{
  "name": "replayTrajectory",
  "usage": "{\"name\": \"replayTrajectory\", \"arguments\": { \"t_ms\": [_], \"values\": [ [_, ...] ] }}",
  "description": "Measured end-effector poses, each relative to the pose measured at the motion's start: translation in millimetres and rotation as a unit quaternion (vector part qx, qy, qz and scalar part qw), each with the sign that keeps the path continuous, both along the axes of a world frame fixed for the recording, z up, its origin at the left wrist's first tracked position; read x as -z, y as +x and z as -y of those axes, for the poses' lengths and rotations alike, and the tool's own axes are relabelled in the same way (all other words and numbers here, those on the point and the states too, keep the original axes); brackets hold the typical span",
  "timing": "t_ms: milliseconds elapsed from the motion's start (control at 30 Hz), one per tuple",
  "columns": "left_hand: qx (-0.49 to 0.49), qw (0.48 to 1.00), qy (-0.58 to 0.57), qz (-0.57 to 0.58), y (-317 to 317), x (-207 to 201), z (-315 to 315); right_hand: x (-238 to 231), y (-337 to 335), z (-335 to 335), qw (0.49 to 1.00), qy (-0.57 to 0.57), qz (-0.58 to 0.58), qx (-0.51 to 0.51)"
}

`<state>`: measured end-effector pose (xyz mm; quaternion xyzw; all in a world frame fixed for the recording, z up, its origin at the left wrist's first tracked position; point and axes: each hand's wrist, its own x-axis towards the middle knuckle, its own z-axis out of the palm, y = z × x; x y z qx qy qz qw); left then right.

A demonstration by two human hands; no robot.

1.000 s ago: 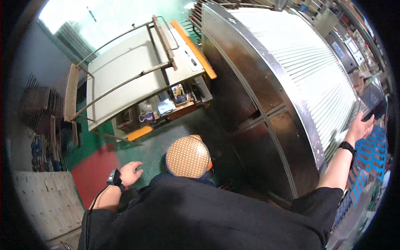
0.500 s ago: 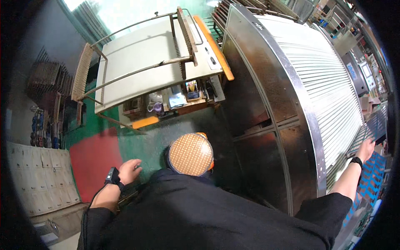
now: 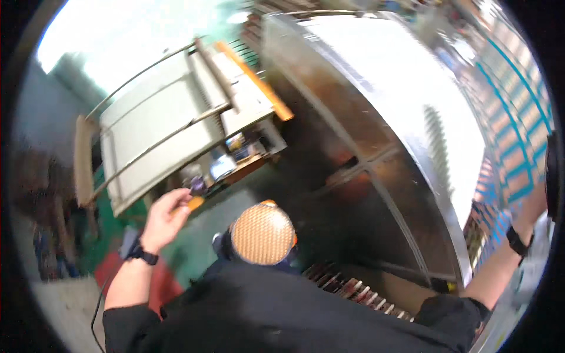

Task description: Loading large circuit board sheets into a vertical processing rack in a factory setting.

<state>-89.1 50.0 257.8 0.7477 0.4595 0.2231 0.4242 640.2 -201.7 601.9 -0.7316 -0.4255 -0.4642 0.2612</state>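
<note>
My left hand (image 3: 166, 220) is raised in front of the white-topped table, with thumb and fingers apart and nothing in it. At the far right, my right hand (image 3: 532, 203) is smeared by motion. It seems closed on the edge of a thin, see-through panel (image 3: 509, 100) with a teal-blue striped pattern, tilted up beside the large metal cabinet (image 3: 376, 159). The panel's outer part runs into the dark rim of the view. A dark band is on each wrist.
A metal frame with toothed side bars (image 3: 159, 141) lies over the white tabletop (image 3: 147, 109). Its shelf below holds small items. Close to my body is a round tan, patterned disc (image 3: 263, 234). A slotted rack (image 3: 359, 291) shows at the cabinet's foot.
My left hand has risen and moved forward. At the right, the striped panel now stands higher with my right hand at its edge. The whole view has turned and blurred.
</note>
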Motion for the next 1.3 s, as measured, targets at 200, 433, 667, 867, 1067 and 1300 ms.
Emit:
{"name": "replayTrajectory", "arguments": {
  "t_ms": [200,433,667,867,1067,1300],
  "values": [
    [-0.001,0.965,0.051,0.256,0.5,-91.4,-126.8,-4.1,-243.3,-76.7,0.91,0.238,-0.267,-0.211],
    [0.017,0.938,0.12,0.325,5.1,-197.3,-184.5,-4.4,-342.8,-101.8,0.69,0.148,-0.524,-0.477],
    [0.089,0.886,-0.036,0.453,-72.5,-203.3,-148.5,30.8,-394.9,-187.6,0.604,0.069,-0.641,-0.469],
    [0.034,0.905,-0.083,0.416,-112.1,-200.2,-106.9,82.9,-407.4,-238.5,0.594,0.011,-0.712,-0.373],
    [-0.036,0.917,-0.102,0.383,-137.7,-193.9,-78.0,123.8,-412.3,-249.3,0.571,-0.026,-0.727,-0.38],
    [-0.023,0.923,-0.099,0.371,-161.0,-184.9,-97.0,131.2,-436.1,-264.8,0.569,-0.017,-0.725,-0.387]
  ]
}}
